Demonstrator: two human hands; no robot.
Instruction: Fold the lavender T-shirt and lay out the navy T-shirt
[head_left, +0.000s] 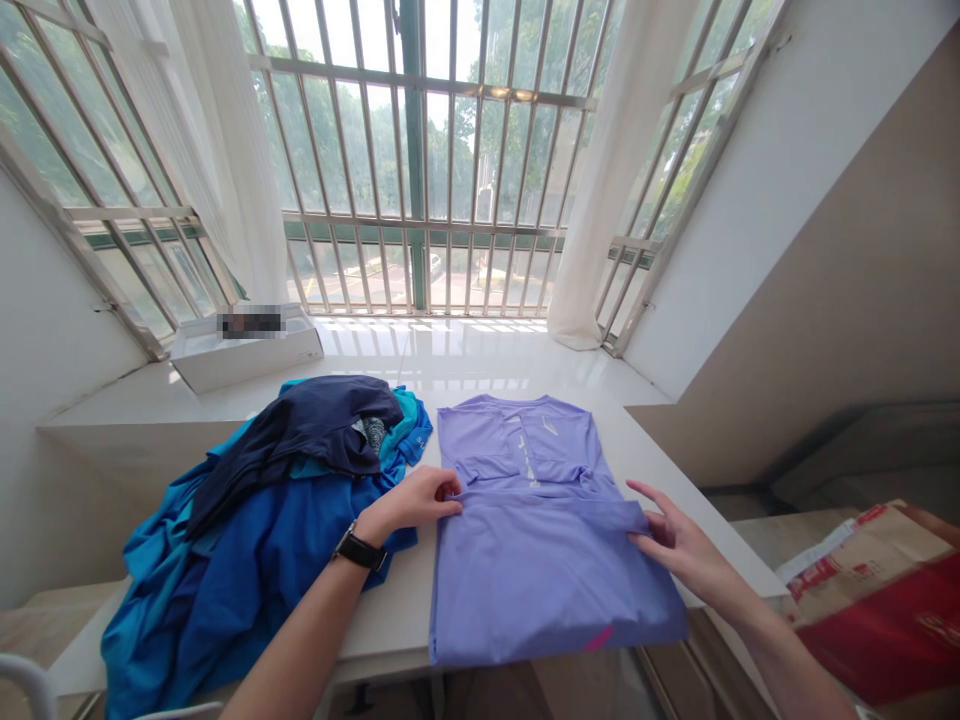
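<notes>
Here's the lavender shirt (540,560), lying flat on the white table (390,615), collar end pointing toward the window and its bottom hem hanging just over the near edge. A folded band of cloth runs straight across its middle, and both hands sit at the two ends of that band.

The left hand (416,500) is at the shirt's left edge with its fingers (448,500) curled in tight, thumb and fingertips pinched on the end of the fold. The cloth sits right between them. A dark wristwatch (360,549) shows on that wrist.

Over at the other end is the right hand (679,548), spread wide with the fingers (646,497) long and loose. The lower fingertips just touch the right end of the fold and grip nothing, and the palm hangs off past the shirt's edge.

Just beside the left hand is a pile of blue clothes (247,560), a navy garment (300,430) heaped on top. It touches the shirt's upper left edge. A white box (247,355) rests on the sill beyond, and a red-printed carton (877,610) sits low on the right, well apart.
</notes>
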